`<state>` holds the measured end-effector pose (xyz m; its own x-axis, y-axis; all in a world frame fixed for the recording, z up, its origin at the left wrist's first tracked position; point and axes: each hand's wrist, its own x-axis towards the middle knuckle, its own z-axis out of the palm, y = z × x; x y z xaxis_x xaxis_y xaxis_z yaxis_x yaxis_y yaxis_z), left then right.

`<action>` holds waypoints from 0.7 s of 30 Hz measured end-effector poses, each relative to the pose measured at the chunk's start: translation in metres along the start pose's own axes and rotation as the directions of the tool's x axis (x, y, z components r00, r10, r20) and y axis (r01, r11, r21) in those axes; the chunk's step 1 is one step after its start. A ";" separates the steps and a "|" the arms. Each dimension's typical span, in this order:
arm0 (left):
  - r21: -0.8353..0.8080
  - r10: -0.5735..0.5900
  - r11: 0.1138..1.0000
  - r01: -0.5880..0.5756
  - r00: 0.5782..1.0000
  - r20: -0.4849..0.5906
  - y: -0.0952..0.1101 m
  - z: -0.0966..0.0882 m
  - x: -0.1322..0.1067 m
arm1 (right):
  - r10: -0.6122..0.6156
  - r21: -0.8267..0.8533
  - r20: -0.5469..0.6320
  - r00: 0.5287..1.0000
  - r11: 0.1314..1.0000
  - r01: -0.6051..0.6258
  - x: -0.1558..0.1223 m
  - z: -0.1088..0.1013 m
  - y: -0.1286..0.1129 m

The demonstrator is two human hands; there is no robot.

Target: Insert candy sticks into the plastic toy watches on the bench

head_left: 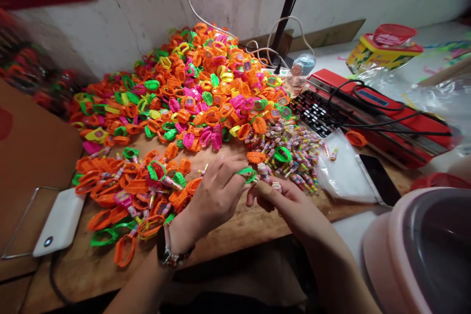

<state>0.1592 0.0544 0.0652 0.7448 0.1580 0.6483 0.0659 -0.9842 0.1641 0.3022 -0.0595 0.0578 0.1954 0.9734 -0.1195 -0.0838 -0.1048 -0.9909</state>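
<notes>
My left hand (pixel 221 189) is closed, pinching a green plastic toy watch (pixel 247 173) in front of me. Close against it, my right hand (pixel 285 201) has curled fingers around small printed tubes (pixel 262 170) with pale ends. Thumb and fingertips of the right hand meet the green watch's edge; the exact contact there is partly hidden. Just beyond the hands lies a heap of similar little tubes (pixel 301 157), with a loose green watch (pixel 282 154) on top. To the left, orange and green watches (pixel 106 181) with tubes among them are spread over the wooden table (pixel 235 235).
A large pile of colourful toy watches (pixel 206 83) leans against the wall. At right are a red sealing machine (pixel 379 108), a plastic bag (pixel 342 167), a phone (pixel 379 179) and a pink bin (pixel 390 235). A white power bank (pixel 61 221) is at left.
</notes>
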 end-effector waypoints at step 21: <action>0.640 -0.806 0.575 0.510 0.484 0.339 -0.080 -0.025 0.017 | -0.154 -0.458 -0.370 0.916 0.888 -0.036 0.037 -0.017 0.101</action>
<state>0.1505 0.1374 0.0816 0.5328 0.8433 -0.0707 0.8424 -0.5365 -0.0509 0.3177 -0.0378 -0.0482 0.5538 0.8324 0.0202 0.3663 -0.2218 -0.9037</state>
